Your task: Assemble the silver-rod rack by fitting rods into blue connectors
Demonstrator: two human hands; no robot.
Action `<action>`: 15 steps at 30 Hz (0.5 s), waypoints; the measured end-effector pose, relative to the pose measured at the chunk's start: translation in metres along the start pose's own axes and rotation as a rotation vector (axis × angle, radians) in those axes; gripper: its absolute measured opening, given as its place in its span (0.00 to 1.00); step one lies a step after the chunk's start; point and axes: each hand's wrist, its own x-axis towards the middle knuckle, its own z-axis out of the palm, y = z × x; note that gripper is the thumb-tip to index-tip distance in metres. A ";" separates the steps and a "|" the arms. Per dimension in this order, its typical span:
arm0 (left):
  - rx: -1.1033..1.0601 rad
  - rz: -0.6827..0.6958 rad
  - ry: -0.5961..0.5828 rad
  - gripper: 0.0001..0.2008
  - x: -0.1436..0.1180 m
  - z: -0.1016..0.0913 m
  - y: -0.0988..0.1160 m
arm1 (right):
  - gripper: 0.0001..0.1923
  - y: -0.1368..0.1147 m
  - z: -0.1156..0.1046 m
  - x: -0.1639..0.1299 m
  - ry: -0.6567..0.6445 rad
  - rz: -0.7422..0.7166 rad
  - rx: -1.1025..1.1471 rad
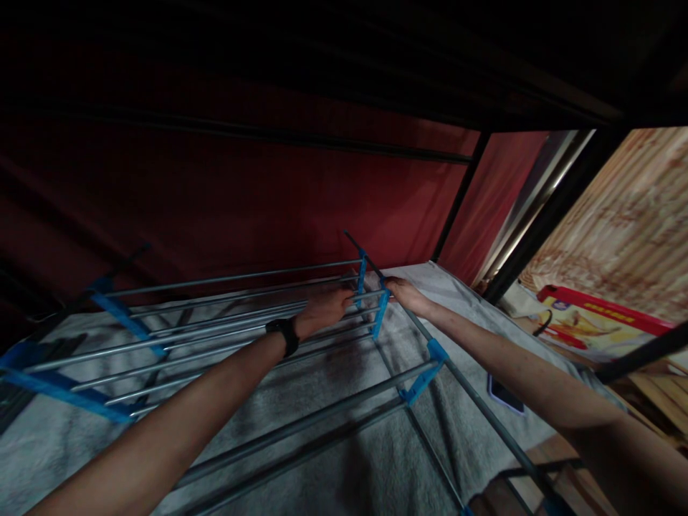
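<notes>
A metal drying rack [226,337] with thin grey rods and blue plastic joints lies across a grey blanket-covered bed. My left hand [325,309], with a black band on the wrist, is closed around the rods near their far end. My right hand [404,292] grips the rack's side rail beside a blue joint [380,314]. Both arms reach far forward over the rack.
A dark red wall [241,193] and a black bunk frame post [459,197] close off the back. A dark upper bunk hangs overhead. A phone [505,394] lies on the blanket at right. A red and yellow box [596,322] sits by a patterned curtain at right.
</notes>
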 end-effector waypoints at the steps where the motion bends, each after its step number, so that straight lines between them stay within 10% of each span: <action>1: -0.001 0.001 -0.001 0.19 0.000 0.000 0.000 | 0.08 -0.001 0.000 -0.001 0.000 -0.004 -0.006; 15: -0.049 0.057 -0.029 0.18 0.006 0.001 -0.010 | 0.10 -0.006 0.005 0.000 0.010 -0.083 -0.034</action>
